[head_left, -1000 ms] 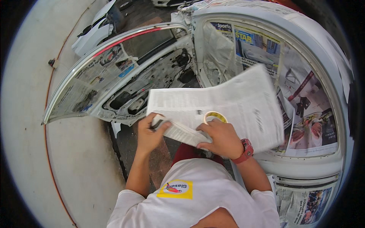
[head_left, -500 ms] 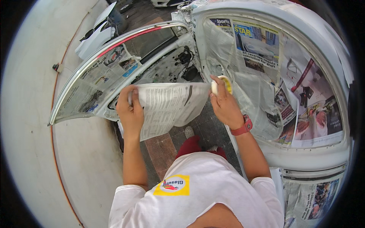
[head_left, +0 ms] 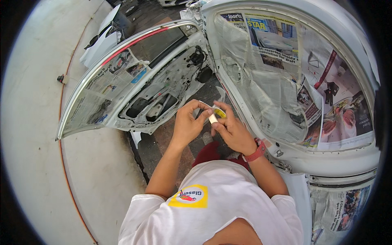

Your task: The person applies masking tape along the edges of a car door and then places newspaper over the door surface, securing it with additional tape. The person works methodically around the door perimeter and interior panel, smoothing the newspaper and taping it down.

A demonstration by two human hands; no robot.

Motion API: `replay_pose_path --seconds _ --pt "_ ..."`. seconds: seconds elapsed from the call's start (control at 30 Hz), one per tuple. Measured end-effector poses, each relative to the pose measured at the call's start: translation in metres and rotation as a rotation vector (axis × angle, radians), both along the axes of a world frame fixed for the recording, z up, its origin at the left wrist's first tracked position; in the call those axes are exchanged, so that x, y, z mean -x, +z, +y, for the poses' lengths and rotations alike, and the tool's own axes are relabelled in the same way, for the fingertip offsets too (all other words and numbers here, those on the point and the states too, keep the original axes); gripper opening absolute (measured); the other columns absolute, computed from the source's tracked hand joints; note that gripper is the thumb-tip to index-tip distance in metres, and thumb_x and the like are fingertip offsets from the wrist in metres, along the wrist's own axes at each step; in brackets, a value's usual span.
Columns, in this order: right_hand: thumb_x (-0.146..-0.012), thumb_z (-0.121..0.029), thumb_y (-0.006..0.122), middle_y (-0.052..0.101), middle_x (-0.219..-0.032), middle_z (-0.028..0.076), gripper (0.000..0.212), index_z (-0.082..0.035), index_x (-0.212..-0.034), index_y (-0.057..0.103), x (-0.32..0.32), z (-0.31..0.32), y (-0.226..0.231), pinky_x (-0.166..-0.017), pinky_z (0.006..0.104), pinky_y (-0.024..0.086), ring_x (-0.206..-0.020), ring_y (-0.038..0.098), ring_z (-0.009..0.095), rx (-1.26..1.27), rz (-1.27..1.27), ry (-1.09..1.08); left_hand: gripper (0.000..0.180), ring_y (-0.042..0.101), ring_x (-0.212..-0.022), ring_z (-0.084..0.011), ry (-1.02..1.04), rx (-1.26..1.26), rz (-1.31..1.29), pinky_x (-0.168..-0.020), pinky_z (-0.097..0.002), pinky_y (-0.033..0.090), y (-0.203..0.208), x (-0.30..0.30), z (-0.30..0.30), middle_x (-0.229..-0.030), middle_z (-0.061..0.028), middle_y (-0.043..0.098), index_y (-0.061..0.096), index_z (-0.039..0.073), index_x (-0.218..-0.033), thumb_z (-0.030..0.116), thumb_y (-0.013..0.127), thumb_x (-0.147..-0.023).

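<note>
In front of my body, my left hand point(head_left: 191, 122) and my right hand point(head_left: 234, 130) meet around a roll of masking tape point(head_left: 213, 118) with a yellow inner core. The right hand grips the roll from its right side, thumb and fingers closed on it. The left thumb and forefinger pinch at the tape on the roll's left edge. Between the hands and the wall stands an open car door point(head_left: 163, 94), its window partly covered with newspaper point(head_left: 96, 96). To the right is a white car body whose large window opening is masked with newspaper sheets point(head_left: 271, 94).
A pale wall point(head_left: 36, 122) with an orange hose point(head_left: 65, 171) runs along the left. White car parts point(head_left: 102, 41) stand beyond the door. At lower right more newspaper point(head_left: 341, 212) covers another panel. The textured floor point(head_left: 163, 151) shows between door and car.
The newspaper sheet stretched between my hands is no longer seen there. My left hand has moved right to the tape roll, and my right hand has come lower and inward with it.
</note>
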State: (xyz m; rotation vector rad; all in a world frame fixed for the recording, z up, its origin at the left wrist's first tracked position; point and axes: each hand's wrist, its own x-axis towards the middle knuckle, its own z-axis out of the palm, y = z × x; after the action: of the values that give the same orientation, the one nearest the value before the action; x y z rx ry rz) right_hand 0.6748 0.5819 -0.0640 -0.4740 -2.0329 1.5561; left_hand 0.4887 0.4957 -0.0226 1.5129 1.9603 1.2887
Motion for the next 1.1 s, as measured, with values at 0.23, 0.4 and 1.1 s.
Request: replay_pose_path --seconds 0.23,0.4,1.1 --pt "-0.114 -0.022 0.064 0.072 -0.068 0.015 0.016 -0.007 -0.119 0.061 0.003 0.013 -0.032 -0.065 0.0497 0.055 -0.068 0.075 0.039 0.002 -0.208 -0.178 0.021 0.073 -0.093 -0.0415 0.128 -0.150 0.454 -0.087 -0.0427 0.059 -0.011 -0.002 -0.005 -0.102 -0.0165 0.076 0.081 0.004 -0.106 0.004 0.087 -0.086" --pt "-0.111 -0.029 0.068 0.071 -0.068 0.016 0.021 -0.008 -0.111 0.067 0.002 0.015 -0.026 -0.066 0.0507 0.055 -0.068 0.074 0.041 0.032 -0.212 -0.210 0.041 0.079 -0.101 -0.0227 0.174 0.087 -0.050 -0.089 -0.0348 0.059 -0.005 0.031 -0.011 -0.113 -0.0185 0.081 0.072 0.003 -0.135 -0.002 0.083 -0.096" --pt "-0.107 -0.044 0.071 0.077 -0.084 0.022 0.037 -0.008 -0.114 0.073 0.033 0.024 -0.002 -0.076 0.0562 0.058 -0.082 0.076 0.047 -0.163 -0.223 -0.054 0.018 0.063 -0.084 -0.0090 -0.046 0.288 0.046 -0.077 -0.0300 0.050 -0.007 0.033 -0.021 -0.084 -0.0031 0.075 0.083 -0.003 -0.110 0.014 0.083 -0.104"
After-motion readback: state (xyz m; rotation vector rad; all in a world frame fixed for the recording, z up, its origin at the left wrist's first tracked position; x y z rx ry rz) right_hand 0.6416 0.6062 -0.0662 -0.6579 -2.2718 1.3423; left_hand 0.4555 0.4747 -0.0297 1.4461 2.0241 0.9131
